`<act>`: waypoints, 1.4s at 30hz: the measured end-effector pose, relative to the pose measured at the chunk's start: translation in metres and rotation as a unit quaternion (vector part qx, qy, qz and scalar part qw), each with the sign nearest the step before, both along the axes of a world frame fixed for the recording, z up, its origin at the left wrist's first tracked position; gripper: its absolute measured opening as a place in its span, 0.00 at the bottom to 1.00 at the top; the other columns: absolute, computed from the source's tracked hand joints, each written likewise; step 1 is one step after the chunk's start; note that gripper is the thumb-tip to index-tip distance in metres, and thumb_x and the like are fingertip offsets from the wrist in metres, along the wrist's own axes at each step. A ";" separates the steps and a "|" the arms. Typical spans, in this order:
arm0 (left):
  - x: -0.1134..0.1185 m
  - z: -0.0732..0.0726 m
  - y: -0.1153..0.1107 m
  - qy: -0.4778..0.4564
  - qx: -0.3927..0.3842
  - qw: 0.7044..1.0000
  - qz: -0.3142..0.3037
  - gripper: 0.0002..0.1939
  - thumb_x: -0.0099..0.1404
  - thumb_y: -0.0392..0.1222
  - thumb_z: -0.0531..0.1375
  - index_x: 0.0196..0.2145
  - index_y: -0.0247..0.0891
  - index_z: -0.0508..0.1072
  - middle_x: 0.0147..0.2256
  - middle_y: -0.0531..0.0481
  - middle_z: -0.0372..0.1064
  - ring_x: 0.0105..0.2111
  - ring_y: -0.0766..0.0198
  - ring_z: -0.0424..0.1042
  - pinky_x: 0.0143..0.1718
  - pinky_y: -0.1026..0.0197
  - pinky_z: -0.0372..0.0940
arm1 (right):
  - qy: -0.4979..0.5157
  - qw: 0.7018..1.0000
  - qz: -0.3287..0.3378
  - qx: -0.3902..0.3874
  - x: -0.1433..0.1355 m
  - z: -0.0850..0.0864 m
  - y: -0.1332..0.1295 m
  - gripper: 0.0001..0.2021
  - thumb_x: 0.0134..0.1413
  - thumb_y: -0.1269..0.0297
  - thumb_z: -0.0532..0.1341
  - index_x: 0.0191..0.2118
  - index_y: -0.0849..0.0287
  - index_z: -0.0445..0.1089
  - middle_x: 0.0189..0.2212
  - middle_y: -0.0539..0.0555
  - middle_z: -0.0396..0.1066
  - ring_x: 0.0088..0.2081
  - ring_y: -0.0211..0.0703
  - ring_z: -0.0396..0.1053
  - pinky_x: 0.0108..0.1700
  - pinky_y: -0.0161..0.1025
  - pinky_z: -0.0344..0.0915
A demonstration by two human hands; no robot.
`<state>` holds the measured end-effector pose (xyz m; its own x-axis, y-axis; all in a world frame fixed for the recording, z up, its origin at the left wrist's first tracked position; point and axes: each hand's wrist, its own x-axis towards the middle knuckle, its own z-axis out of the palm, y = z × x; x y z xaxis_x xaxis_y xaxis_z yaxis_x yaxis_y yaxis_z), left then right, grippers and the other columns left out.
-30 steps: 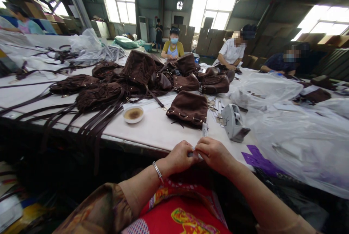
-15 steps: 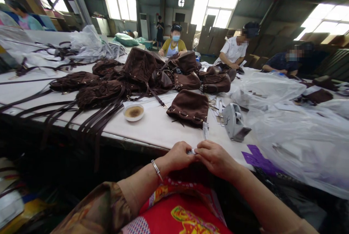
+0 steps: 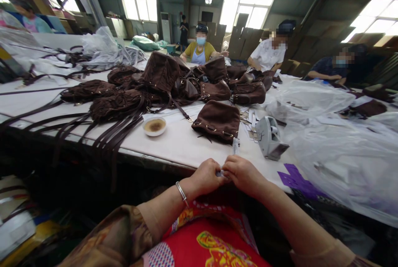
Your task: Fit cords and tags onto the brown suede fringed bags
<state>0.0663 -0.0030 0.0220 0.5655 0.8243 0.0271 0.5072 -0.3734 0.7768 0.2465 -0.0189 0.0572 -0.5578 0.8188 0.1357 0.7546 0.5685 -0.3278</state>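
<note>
The left hand (image 3: 207, 176) and right hand (image 3: 244, 175) meet at the near edge of the surface (image 3: 178, 146), fingertips almost touching, both grasping a small pale slip (image 3: 219, 173) in a close pinch. Both forearms slant inward toward that edge, so the two make a wide V turned upside down; the left wrist carries a silver bangle (image 3: 180, 191), and both hands show their backs, fingers curled. Most of the slip is covered by the fingers, so which way its long axis runs cannot be told. Just beyond the hands, near the same edge, a dark brown pouch (image 3: 217, 118) lies on the surface, its side with the gold eyelets and cord facing the near edge. A whitish tag (image 3: 236, 146) juts from its near right corner, pointing toward the hands. To the right of the pouch stands a grey tape dispenser (image 3: 270, 137), its long axis slanting from the far left to the near right. A purple piece (image 3: 300, 183) lies along the near edge farther right. To the left of the pouch sits a white bowl (image 3: 154, 127), beside dark straps (image 3: 120, 136) that hang over the near edge.
</note>
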 end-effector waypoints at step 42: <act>0.013 0.013 0.012 -0.182 -0.056 0.979 0.072 0.06 0.60 0.39 0.61 0.31 0.34 0.76 0.45 0.41 0.67 0.46 0.56 0.69 0.52 0.50 0.66 | 0.070 0.945 -0.069 0.310 0.013 -0.046 -0.017 0.14 0.61 0.74 0.58 0.49 0.53 0.72 0.50 0.57 0.73 0.56 0.52 0.63 0.56 0.52 0.54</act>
<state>0.0791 0.0091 0.0355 0.4139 0.9037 0.1093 0.2303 -0.2201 0.9479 0.2594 -0.0355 0.0111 -0.3929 0.6201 0.6791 0.8089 0.5843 -0.0656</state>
